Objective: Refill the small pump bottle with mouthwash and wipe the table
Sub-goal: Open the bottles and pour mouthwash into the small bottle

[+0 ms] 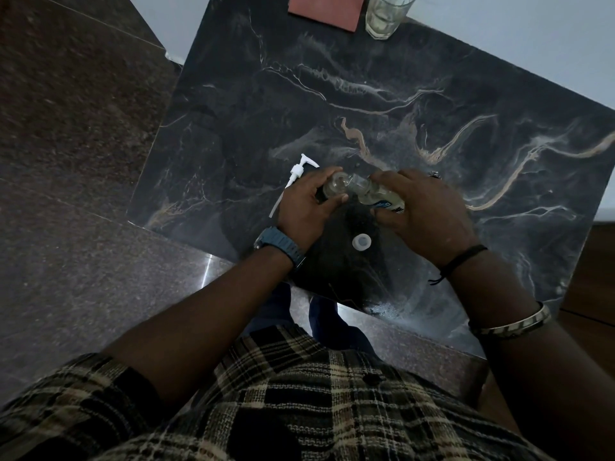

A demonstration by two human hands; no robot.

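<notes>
Dark marbled counter (382,104), dim room. Pump (297,170) lies at 9 o'clock of hands, cap (361,242) at 6, glass (386,15) far off at 12. Our left hand (307,207) wrapped round small bottle (334,188), upright, mouth open. Our right hand (426,211) clasps mouthwash bottle (376,194), tipped, neck meeting small mouth. We judge pour under way: keep necks aligned, tilt slowly, stop below rim, leave room for pump stem. Spills mean more wiping.
</notes>
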